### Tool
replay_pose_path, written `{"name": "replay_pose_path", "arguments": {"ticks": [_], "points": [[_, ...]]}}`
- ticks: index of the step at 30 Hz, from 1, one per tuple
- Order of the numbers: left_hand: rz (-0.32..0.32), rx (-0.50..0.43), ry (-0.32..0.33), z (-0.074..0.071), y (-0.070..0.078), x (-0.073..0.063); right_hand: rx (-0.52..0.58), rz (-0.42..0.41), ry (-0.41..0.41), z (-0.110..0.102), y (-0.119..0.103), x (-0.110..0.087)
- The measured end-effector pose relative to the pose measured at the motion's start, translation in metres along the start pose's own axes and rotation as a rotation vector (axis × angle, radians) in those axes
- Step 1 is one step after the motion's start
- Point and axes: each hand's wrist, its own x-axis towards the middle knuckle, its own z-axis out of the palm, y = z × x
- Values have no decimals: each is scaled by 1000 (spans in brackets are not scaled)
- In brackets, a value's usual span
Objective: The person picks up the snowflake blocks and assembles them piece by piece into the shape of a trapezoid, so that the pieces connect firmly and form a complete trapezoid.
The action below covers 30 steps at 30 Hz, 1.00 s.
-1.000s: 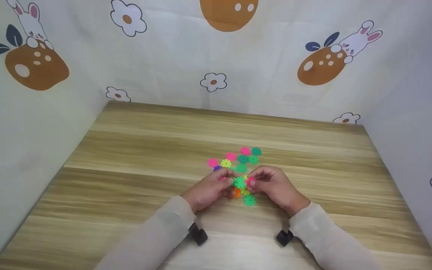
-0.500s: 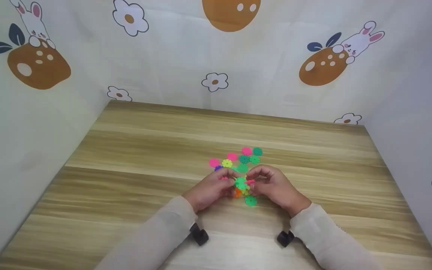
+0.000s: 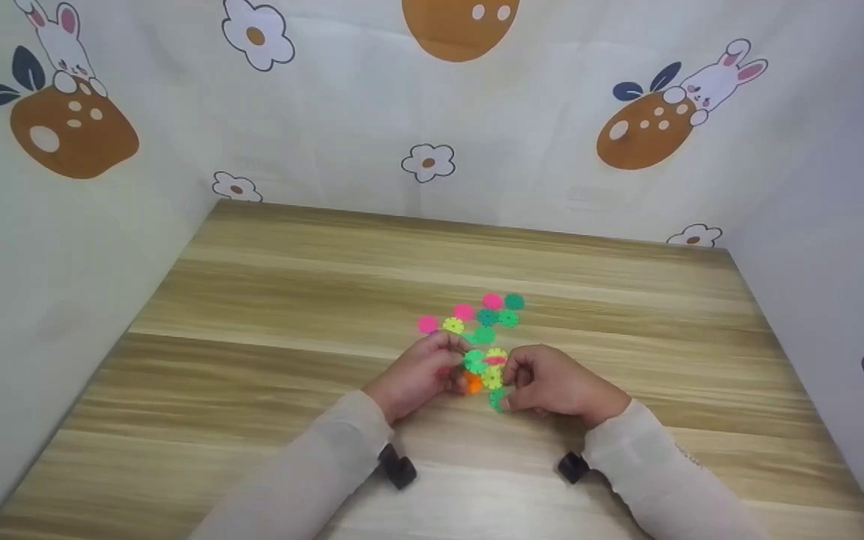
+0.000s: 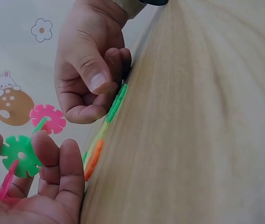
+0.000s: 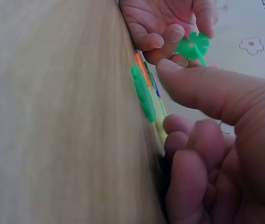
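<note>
My left hand (image 3: 418,373) pinches several linked plastic snowflake discs. In the left wrist view they show as a green disc (image 4: 14,150) slotted to a pink one below, with a green connecting disc (image 4: 40,124) seen edge-on and a pink end disc (image 4: 53,117) beyond. My right hand (image 3: 563,382) is low over the table with nothing between its parted thumb and fingers. Its thumb tip overlaps a loose green disc (image 3: 496,400) in the head view. In the right wrist view that green disc (image 5: 144,94) lies just beyond the fingertips.
Yellow discs (image 3: 492,378) and an orange disc (image 3: 472,384) lie between the hands. Behind them are loose pink (image 3: 492,301), yellow (image 3: 453,325) and green discs (image 3: 484,335) on the wood-grain table (image 3: 289,300). A patterned cloth (image 3: 342,112) hangs around the back.
My right hand has let go of the pink disc on the linked piece and moved down toward the near green disc. My left hand keeps its hold on the linked discs.
</note>
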Motion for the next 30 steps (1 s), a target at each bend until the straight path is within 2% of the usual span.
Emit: {"name": "replay_pose_path", "arguments": {"ticks": [4, 15, 22, 30], "points": [[3, -6, -6, 0, 0, 0, -68, 3, 10, 1, -3, -2], [20, -33, -12, 1, -3, 1, -101, -3, 27, -1, 0, -2], [27, -25, -11, 1, -3, 2, 189, -13, 2, -7, 11, 2], [19, -3, -8, 0, -1, 1, 516, -11, 100, -13, 21, 8]]}}
